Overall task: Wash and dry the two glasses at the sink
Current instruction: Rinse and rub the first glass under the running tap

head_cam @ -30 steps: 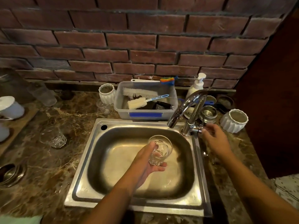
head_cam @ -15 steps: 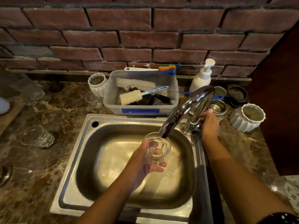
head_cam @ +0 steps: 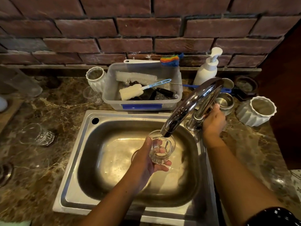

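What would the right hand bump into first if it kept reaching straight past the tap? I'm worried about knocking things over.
Probably the steel cups just beyond the right hand, which rests at the faucet base. Depth is hard to judge from above.

Dark red brick wall (head_cam: pixel 133 28), brown veined marble counter (head_cam: pixel 53 111), silver sink (head_cam: pixel 78 152), white ribbed pot (head_cam: pixel 255 113), rainbow-coloured brush (head_cam: pixel 169 60)

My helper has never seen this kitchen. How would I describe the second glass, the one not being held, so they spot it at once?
Start at the steel sink and look left onto the marble counter. The glass lies there on its side, alone, clear with a cut-pattern base. The other glass is held upright over the sink in the left hand, under the tap.
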`<state>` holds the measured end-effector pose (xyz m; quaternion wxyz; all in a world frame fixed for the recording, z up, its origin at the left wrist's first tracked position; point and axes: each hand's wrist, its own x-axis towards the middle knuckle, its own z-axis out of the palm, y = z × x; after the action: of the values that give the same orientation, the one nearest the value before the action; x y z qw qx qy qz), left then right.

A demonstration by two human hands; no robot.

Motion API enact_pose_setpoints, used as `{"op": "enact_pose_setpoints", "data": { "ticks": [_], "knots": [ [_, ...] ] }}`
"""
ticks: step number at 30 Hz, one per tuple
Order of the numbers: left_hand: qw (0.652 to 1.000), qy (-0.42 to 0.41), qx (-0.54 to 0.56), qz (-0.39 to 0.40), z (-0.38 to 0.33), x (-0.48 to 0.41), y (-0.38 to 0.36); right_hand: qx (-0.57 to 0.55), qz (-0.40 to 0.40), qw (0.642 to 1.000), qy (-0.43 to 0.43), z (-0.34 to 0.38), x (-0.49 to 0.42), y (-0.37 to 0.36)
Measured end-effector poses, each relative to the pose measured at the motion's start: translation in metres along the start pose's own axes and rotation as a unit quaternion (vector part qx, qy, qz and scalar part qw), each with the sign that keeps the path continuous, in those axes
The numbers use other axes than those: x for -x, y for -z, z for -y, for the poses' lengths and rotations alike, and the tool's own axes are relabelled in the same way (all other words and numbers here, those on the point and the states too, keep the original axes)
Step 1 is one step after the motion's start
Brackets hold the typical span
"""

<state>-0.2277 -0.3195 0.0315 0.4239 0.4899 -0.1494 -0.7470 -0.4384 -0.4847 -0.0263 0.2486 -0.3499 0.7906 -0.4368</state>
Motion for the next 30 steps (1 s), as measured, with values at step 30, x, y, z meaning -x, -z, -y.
{"op": "enact_pose_setpoints", "data": {
  "ticks": [30],
  "knots": [
    [0.994,-0.082,-0.069,-0.004,0.009,0.044,0.016,0.127,0.386,0.846,0.346,0.045,0.223,0.094]
  ]
}}
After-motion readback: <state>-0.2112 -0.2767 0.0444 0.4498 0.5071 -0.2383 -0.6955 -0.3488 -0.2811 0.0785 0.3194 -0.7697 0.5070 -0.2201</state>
